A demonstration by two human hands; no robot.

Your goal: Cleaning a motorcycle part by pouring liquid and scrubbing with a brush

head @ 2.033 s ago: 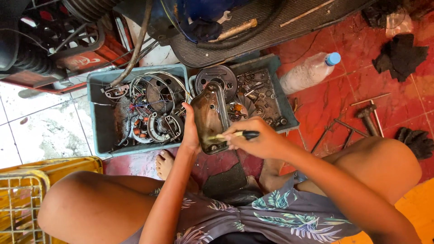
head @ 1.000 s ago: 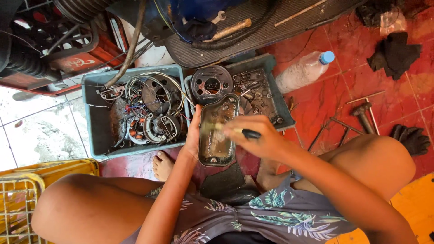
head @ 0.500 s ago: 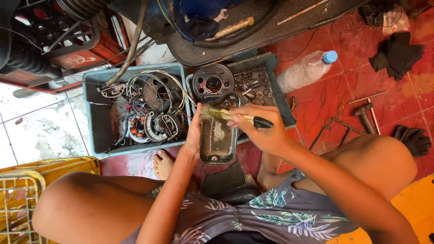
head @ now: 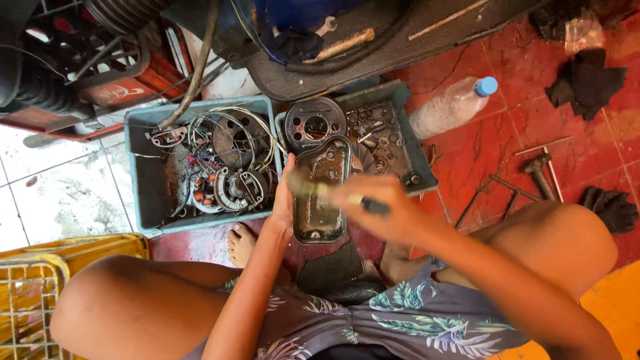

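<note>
A squatting mechanic's left hand (head: 283, 200) grips an oily metal cover (head: 323, 190) above grey parts trays (head: 143, 167); the right hand (head: 387, 210), clamped on a brush (head: 327, 191), has swept lower across it since half a second ago, scrubbing ongoing.

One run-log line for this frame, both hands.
left hand: grip on oblong metal cover | right hand: grip on brush, blurred, bristles over cover | below: grey parts tray | floor: plastic bottle
</note>
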